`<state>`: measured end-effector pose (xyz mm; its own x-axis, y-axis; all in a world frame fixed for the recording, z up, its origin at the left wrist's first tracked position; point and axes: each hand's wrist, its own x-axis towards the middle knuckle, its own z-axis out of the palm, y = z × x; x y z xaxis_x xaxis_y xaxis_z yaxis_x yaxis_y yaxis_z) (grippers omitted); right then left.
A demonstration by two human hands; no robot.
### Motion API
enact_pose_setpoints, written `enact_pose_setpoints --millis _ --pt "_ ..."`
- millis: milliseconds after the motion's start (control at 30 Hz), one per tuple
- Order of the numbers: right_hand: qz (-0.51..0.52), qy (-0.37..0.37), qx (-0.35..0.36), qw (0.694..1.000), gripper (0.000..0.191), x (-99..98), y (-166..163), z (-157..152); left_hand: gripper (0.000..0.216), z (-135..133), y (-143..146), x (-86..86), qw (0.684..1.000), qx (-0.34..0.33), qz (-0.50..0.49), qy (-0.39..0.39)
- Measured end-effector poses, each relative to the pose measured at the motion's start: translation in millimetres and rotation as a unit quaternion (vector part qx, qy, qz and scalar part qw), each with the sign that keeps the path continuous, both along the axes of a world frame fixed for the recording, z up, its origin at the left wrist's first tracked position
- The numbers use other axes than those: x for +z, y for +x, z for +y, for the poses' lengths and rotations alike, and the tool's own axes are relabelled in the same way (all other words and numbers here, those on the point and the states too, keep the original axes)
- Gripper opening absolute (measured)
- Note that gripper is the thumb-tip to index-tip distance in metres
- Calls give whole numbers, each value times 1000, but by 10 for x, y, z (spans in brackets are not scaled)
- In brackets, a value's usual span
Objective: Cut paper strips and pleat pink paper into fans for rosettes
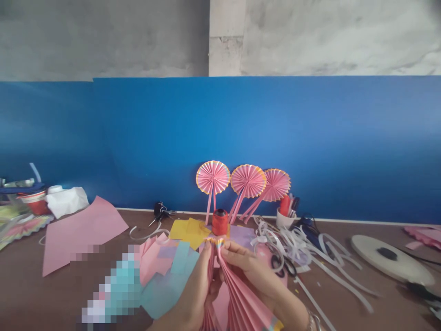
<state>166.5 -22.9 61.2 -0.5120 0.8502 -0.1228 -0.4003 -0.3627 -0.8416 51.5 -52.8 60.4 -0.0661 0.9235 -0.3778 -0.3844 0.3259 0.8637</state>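
Near the bottom centre, a pink pleated paper fan (246, 296) with a yellow and white edge is pinched between my two hands. My left hand (196, 280) closes on its left side, thumb up by the top end. On the other side my right hand (250, 269) grips the folds with its fingers and thumb pressed together. The fan's lower part spreads down and runs out of view. Just beyond my fingertips stands a red roll (219, 224). Behind it, three round pink paper fans (213, 177) with long handles lean on the blue partition (165, 138).
Coloured paper pieces (191, 232) lie left of my hands. To the right are curled white paper strips (303, 243), black-handled scissors (284, 265), a pen cup (285, 219) and a pale oval object (392, 259). Further left lie a pink sheet (84, 230) and keys (161, 211).
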Motion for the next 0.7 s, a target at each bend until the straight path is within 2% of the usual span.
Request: enact_pose_setpoints --millis 333,700 --pt "1 6 3 1000 30 -6 13 -10 60 15 -4 -123 1000 -11 -7 -11" --pt "-18 -10 -2 1000 31 103 7 -27 63 2 10 -66 998 6 -31 -56"
